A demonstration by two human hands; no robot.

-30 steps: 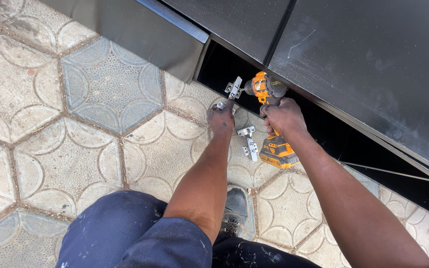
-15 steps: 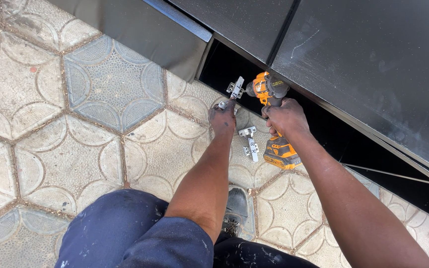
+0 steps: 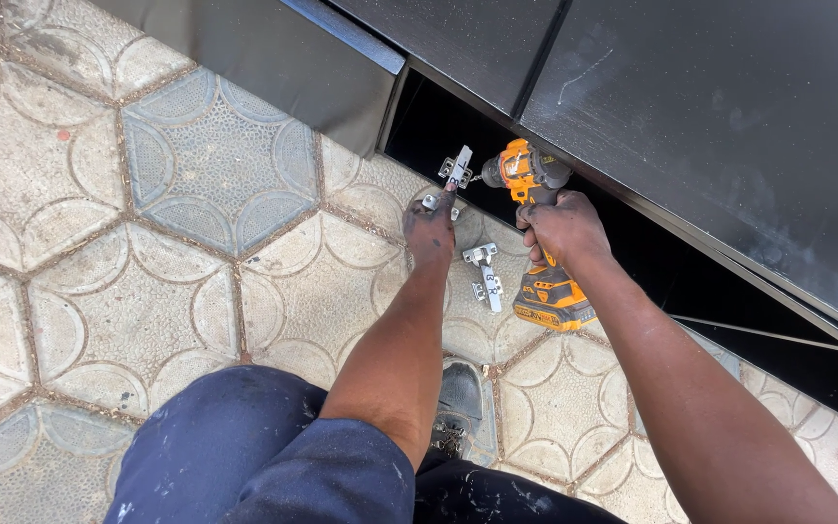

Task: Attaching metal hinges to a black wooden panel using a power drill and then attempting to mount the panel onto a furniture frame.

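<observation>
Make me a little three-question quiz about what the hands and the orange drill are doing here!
1. True or false: the right hand grips the orange drill.
2. What does the left hand touch? A) metal hinge B) paintbrush C) shoe
3. Fill in: a second hinge lies loose on the patterned ____ floor.

Key: 1 true. 2 A, the metal hinge at the dark cabinet edge. 3 tile.

2 metal hinges (image 3: 456, 170) (image 3: 483, 274) showing, centre of frame. 1 orange cordless drill (image 3: 535, 233) sitting just right of them. 2 hands (image 3: 431, 225) (image 3: 564, 228) working there.
</observation>
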